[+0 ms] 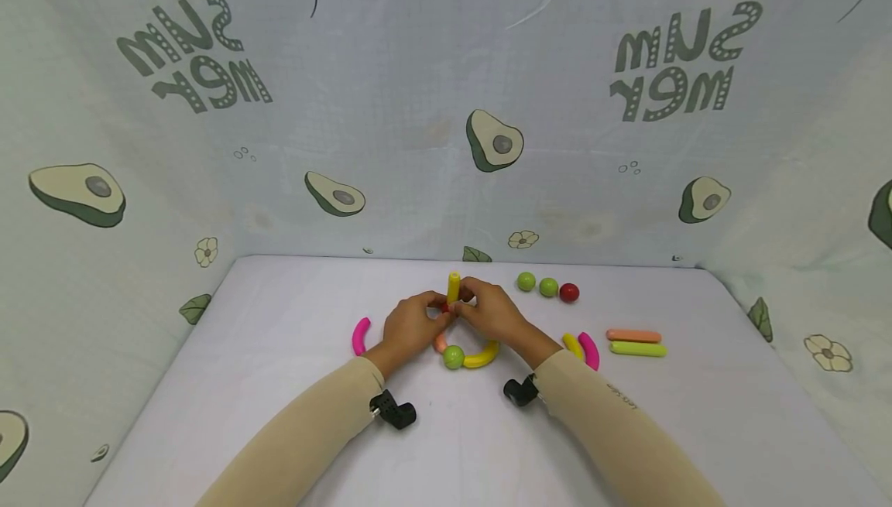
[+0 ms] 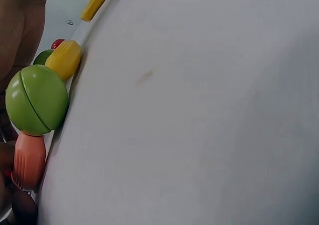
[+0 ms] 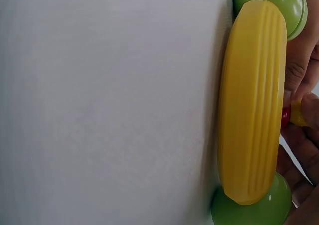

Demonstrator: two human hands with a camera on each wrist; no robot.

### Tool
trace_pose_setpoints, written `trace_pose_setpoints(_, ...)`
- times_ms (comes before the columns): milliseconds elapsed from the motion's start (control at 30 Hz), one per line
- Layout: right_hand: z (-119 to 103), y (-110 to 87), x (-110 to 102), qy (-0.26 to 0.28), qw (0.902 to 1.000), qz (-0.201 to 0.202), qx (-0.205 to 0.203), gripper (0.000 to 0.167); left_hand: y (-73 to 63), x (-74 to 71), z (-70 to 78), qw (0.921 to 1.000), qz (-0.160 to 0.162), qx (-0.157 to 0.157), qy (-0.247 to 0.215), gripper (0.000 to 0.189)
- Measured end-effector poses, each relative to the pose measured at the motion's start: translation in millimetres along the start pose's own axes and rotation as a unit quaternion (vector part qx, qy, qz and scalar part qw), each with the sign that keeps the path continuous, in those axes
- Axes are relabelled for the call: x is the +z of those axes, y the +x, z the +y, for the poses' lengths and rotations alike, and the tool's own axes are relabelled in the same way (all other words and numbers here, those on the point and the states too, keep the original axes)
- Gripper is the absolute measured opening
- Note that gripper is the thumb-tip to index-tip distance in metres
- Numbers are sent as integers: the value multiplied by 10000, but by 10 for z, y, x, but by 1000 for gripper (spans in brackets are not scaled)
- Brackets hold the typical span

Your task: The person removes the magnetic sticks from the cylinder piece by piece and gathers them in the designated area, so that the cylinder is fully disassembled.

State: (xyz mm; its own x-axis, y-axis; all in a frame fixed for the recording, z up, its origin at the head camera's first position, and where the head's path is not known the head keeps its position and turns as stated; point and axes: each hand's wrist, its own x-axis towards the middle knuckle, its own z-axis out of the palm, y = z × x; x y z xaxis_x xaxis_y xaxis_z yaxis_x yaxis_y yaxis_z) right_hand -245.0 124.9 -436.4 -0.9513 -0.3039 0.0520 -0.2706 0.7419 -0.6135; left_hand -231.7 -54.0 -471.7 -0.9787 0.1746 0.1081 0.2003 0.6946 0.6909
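Note:
In the head view my left hand [image 1: 413, 324] and right hand [image 1: 491, 312] meet fingertip to fingertip at mid-table. Between them a straight yellow stick [image 1: 454, 287] stands upright, pinched by my right fingers. Its lower end meets a small red ball [image 3: 285, 117], which my left fingertips grip. Below the hands lies a curved chain of parts: an orange curved piece [image 1: 440, 343], a green ball [image 1: 453, 357] and a yellow curved piece [image 1: 482, 356]. A second green ball [image 3: 256, 205] joins the yellow piece's other end in the right wrist view, hidden by my right hand in the head view.
A pink curved piece [image 1: 360, 336] lies left of my left hand. Behind the right hand sit two green balls [image 1: 526, 282] and a red ball [image 1: 569, 292]. Beside my right forearm lie yellow [image 1: 574, 345] and pink [image 1: 589, 351] curved pieces, then orange [image 1: 632, 335] and lime [image 1: 637, 349] sticks.

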Motion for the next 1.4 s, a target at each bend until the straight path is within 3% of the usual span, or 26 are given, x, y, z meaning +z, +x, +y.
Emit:
trace_pose_setpoints(533, 20, -53, -140, 118, 9995, 71, 284, 25, -21, -19, 27, 9999, -120, -68, 76, 36)
trace_pose_setpoints(733, 149, -151, -300, -29, 9996, 205, 202, 33, -28, -34, 44, 9997, -165, -115, 104, 36)
trace_pose_setpoints(1033, 373, -365, -568, -468, 9983, 242, 262, 29, -34, -23, 36, 9997, -163, -125, 99, 35)
trace_pose_setpoints(1400, 633, -592, -809, -532, 9975, 382, 268, 33, -33, -21, 31, 9997, -181, -132, 30, 35)
